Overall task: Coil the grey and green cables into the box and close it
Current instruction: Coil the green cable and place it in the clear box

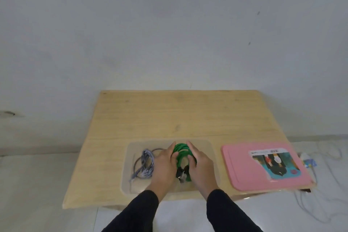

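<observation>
**Both hands on green cable, inside open box**

Surface: a light wooden table (169, 115) is standing against a plain pale wall (169, 24); a pale floor is showing around it. Thin white cords (308, 205) are trailing on the floor at the right.

Count: one clear box (211, 149), two cables, one pink lid (244, 175), two hands.

The box is sitting at the near middle of the table, open. The grey cable (146, 162) is lying loosely coiled in its left part. The green cable (181, 153) is standing as a coil in the middle of the box, dark plug ends hanging at its near side.

The left hand (163, 164) and right hand (200, 165) are pressing the green coil from either side, fingers curled around it.

The lid is lying flat right of the box, apart from it, a printed label on top.
</observation>
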Available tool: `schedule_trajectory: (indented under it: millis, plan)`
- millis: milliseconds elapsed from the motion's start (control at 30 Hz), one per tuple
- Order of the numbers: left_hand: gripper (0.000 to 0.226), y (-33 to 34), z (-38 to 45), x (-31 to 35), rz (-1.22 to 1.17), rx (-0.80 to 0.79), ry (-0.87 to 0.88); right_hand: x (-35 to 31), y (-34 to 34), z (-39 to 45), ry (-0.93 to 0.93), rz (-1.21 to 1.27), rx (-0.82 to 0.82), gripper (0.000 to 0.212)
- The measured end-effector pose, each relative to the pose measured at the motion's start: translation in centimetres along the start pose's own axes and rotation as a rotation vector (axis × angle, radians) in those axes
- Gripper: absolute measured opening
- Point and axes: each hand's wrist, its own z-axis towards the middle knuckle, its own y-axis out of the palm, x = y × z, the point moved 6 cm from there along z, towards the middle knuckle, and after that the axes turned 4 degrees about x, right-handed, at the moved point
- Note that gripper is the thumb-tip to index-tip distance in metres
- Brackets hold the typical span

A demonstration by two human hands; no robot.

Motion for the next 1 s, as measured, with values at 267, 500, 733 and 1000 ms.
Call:
schedule_trajectory:
  millis: [267,500,733,1000]
  plan:
    - [0.037,1.6,0.3,-1.2,0.124,-0.071,-0.01,0.5,0.8,0.0,-0.075,-0.13,-0.009,0.043]
    - [0.04,1.8,0.2,-0.7,0.345,-0.114,0.116,-0.4,0.8,-0.7,-0.174,-0.475,0.06,0.05]
    - [0.042,1.2,-1.7,1.0,0.586,-0.04,0.264,-0.9,0.1,-1.6,-0.227,-0.589,0.041,0.049]
    - [0.042,1.3,-2.4,3.6,0.714,0.025,0.409,-1.1,-2.4,-2.3,-0.337,-0.618,0.045,0.048]
